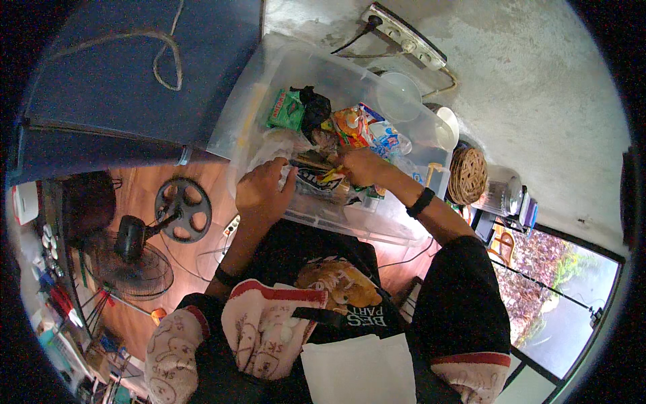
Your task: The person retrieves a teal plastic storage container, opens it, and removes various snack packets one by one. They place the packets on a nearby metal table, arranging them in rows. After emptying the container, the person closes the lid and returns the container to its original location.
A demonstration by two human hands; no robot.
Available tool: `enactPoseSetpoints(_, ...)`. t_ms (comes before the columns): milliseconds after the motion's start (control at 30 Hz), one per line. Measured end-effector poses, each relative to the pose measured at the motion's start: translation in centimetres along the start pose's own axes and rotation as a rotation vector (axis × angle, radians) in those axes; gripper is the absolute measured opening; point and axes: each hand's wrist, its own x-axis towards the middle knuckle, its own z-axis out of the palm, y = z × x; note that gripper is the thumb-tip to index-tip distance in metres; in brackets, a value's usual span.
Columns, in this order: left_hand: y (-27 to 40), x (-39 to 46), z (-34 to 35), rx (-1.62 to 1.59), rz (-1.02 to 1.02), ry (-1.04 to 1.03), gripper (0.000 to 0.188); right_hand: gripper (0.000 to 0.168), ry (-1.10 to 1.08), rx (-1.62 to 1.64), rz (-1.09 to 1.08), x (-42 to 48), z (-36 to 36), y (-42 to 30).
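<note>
A large clear plastic storage box (388,230) stands before me with mixed packets inside. My left hand (262,194) is over its near left part, thumb and forefinger at the edge of a black packet with pale lettering (318,178) and some clear plastic film (275,146). Bent at the wrist, my right hand (361,166) has its fingertips at that packet's right end, beside a yellow and red strip. What its fingers grip is hidden. Farther in lie a green packet (286,110), a black plastic bag (316,107), an orange-red food packet (350,126) and a blue-white packet (384,139).
A power strip (404,38) with a plug and cable is on the wall beyond the box. Bowls (446,129) and stacked woven wicker plates (468,175) stand to the right. A blue-grey panel (151,86) rises at left. An electric fan (136,262) lies on the wooden floor.
</note>
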Motion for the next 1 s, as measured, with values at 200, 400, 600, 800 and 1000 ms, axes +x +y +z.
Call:
enactPoseSetpoints(200, 0.2, 0.2, -0.5, 0.008, 0.02, -0.029, 0.025, 0.039, 0.609, -0.125, -0.09, 4.2, 0.0, 0.7)
enactPoseSetpoints(400, 0.0, 0.2, -0.2, -0.024, -0.005, -0.043, 0.027, 0.037, 0.293, -0.244, 0.148, 9.1, 0.7, -1.2)
enactPoseSetpoints(600, -0.4, -0.1, -0.2, 0.031, -0.04, -0.056, 0.031, 0.028, 0.16, -0.214, 0.04, 7.4, -2.1, -2.8)
enactPoseSetpoints(800, 0.5, 0.2, -1.0, 0.005, -0.078, -0.132, 0.031, 0.025, 0.336, 0.002, -0.049, 6.5, 1.0, 0.2)
enactPoseSetpoints(1000, 0.0, -0.1, -0.5, -0.004, -0.025, -0.058, 0.023, 0.029, 0.278, 0.273, 0.054, 3.5, -1.4, 0.7)
